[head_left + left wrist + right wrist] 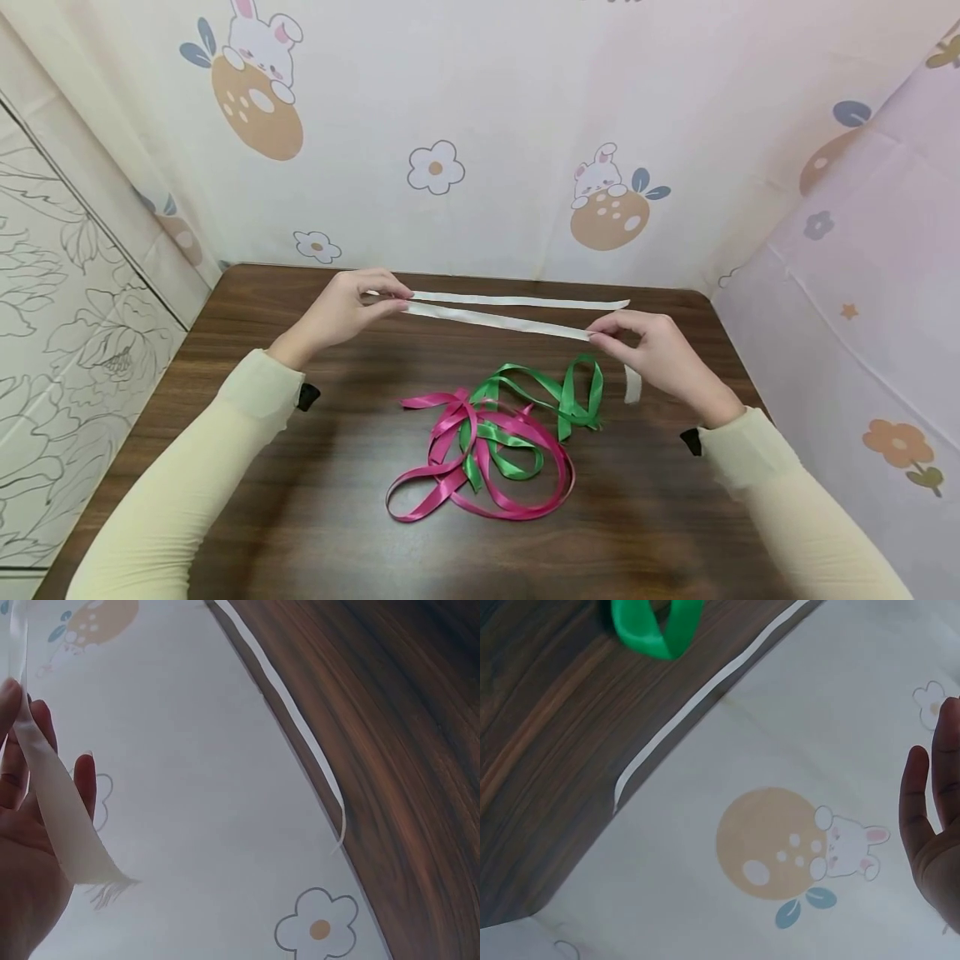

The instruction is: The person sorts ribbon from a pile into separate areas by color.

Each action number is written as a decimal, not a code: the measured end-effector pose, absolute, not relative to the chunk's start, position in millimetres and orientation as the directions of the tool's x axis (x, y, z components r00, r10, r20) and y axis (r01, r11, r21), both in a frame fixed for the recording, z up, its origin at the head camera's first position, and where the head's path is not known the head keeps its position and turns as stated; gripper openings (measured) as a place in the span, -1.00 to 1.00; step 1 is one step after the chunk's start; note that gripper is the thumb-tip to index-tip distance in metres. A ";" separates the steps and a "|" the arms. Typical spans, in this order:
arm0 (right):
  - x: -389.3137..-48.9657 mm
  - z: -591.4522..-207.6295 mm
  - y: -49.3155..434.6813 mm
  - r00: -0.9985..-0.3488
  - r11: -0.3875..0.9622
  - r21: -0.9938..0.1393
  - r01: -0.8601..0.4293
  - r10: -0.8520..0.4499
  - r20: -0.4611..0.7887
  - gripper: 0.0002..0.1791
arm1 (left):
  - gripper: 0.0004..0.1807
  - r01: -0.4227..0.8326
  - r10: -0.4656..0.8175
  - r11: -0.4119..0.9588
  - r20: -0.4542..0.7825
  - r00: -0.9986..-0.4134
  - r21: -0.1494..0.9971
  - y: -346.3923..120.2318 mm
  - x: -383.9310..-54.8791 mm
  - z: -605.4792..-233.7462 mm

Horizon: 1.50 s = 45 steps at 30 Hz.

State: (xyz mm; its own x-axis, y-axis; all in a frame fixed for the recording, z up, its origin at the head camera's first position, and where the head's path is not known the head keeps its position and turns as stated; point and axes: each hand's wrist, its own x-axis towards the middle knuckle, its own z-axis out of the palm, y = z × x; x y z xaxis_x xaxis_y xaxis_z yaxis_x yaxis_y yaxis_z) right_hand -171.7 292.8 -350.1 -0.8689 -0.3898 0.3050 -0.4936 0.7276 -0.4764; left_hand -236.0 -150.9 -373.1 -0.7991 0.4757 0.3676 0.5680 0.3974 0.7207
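A white ribbon [502, 319] is stretched between my two hands above the back of the table. My left hand [348, 307] pinches it between thumb and fingers, and its frayed end [82, 855] hangs down past the palm in the left wrist view. At the other side my right hand [652, 343] pinches the ribbon between thumb and forefinger; a short white tail [633, 385] hangs below that hand. Behind the stretched ribbon, a second white ribbon [525, 301] lies along the table's back edge. The right wrist view shows only some fingers [913, 802], not the pinch.
Nearer me on the brown wooden table [322, 517] lie a loosely looped pink ribbon [536, 510] and a green ribbon [567, 400], partly tangled together. A patterned curtain [510, 208] hangs right behind the table, and another curtain wall [840, 375] stands at the right.
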 end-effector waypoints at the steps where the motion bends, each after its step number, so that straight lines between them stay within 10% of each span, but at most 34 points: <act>1: -172.6 -350.7 294.5 -0.870 0.733 -0.471 -0.491 -0.387 0.306 -0.85 | -0.85 0.564 0.469 0.399 0.367 -0.803 0.723 -151.4 -235.8 -373.4; 45: -197.2 -372.3 356.3 -0.926 0.794 -0.513 -0.327 -0.161 0.341 -0.88 | -0.80 0.475 0.333 0.559 0.340 -0.879 0.680 -183.7 -246.8 -404.3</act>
